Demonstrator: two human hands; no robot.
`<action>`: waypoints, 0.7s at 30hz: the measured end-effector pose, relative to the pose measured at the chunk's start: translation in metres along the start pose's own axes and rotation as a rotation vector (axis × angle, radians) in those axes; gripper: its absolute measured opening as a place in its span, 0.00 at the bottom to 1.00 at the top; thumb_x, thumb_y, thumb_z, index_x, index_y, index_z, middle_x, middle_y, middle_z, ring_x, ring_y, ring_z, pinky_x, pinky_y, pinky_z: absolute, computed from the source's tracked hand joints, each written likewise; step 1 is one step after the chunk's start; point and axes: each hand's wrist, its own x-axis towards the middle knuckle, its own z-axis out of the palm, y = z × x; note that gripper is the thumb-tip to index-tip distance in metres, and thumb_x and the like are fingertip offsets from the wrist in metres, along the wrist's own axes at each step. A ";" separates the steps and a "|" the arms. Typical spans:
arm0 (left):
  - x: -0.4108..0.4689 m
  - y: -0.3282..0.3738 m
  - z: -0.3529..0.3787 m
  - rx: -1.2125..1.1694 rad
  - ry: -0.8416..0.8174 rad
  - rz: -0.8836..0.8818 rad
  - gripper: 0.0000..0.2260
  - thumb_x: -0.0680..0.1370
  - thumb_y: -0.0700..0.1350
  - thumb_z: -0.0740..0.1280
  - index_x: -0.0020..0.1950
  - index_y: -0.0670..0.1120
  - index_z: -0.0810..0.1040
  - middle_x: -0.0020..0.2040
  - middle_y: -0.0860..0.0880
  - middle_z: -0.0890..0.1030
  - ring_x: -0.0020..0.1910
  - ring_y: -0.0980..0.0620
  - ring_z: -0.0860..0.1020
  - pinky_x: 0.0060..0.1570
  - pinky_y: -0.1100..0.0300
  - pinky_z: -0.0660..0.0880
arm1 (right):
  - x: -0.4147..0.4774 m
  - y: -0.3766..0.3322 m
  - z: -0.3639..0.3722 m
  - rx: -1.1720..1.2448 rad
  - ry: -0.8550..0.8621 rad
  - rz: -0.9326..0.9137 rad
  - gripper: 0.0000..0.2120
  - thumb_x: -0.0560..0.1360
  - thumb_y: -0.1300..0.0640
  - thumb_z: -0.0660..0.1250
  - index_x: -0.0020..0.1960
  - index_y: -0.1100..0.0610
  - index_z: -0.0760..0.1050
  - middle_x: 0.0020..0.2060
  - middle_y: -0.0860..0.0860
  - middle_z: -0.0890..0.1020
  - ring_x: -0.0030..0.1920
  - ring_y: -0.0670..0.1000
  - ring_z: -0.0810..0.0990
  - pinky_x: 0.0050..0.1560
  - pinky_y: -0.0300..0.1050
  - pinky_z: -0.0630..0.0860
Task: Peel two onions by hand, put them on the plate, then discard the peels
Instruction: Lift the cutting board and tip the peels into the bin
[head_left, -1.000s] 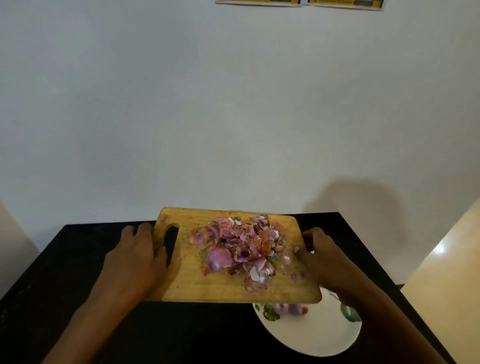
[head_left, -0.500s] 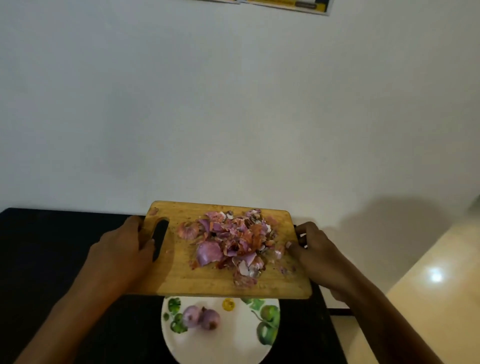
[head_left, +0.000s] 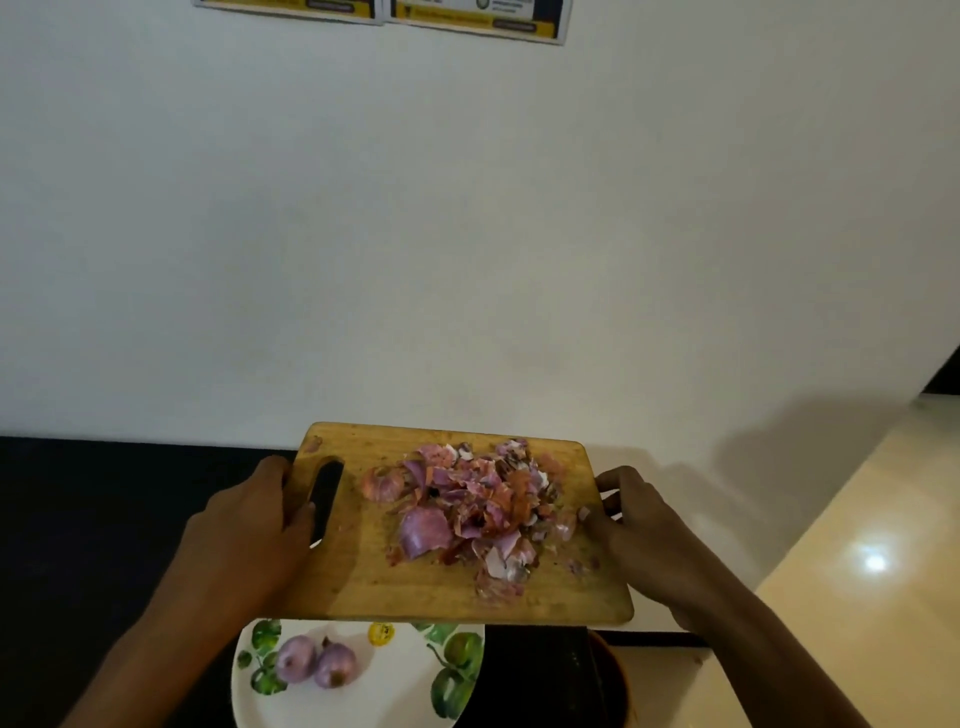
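I am watching the left hand (head_left: 249, 530) gripping the handle end of the wooden cutting board (head_left: 374, 582), thumb lying beside the slot (head_left: 326, 493). The board is hanging above the black table (head_left: 78, 519), carrying a heap of onion peels (head_left: 467, 504). Under its near edge, two peeled onions (head_left: 317, 662) are lying side by side, touching, on the leaf-patterned plate (head_left: 395, 696). The right hand (head_left: 639, 525) is clasping the board's right edge.

Two peeled purple onions (head_left: 316, 664) sit touching, side by side, on the left of the white, leaf-patterned plate (head_left: 395, 696). The peels (head_left: 467, 506), pink and purple scraps, lie heaped on the wooden cutting board (head_left: 363, 577) over the plate's far edge.
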 end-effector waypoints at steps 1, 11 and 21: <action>0.002 0.002 0.001 0.002 0.006 0.009 0.15 0.79 0.48 0.61 0.64 0.46 0.67 0.40 0.56 0.69 0.38 0.57 0.72 0.35 0.61 0.67 | 0.001 0.001 -0.001 0.000 0.010 0.004 0.11 0.82 0.53 0.58 0.64 0.52 0.64 0.61 0.54 0.70 0.54 0.51 0.75 0.40 0.38 0.74; 0.028 0.018 0.006 -0.025 -0.023 0.097 0.12 0.80 0.48 0.59 0.62 0.47 0.67 0.43 0.52 0.71 0.41 0.54 0.72 0.39 0.59 0.67 | 0.006 0.010 -0.003 0.029 0.068 0.070 0.06 0.82 0.54 0.57 0.58 0.49 0.64 0.58 0.52 0.70 0.46 0.45 0.74 0.35 0.35 0.74; 0.023 0.045 0.021 -0.018 -0.051 0.092 0.14 0.80 0.48 0.60 0.64 0.47 0.67 0.42 0.54 0.70 0.41 0.54 0.71 0.41 0.59 0.66 | 0.005 0.031 -0.020 0.051 0.073 0.106 0.07 0.82 0.53 0.56 0.60 0.47 0.62 0.59 0.50 0.69 0.48 0.46 0.74 0.38 0.38 0.76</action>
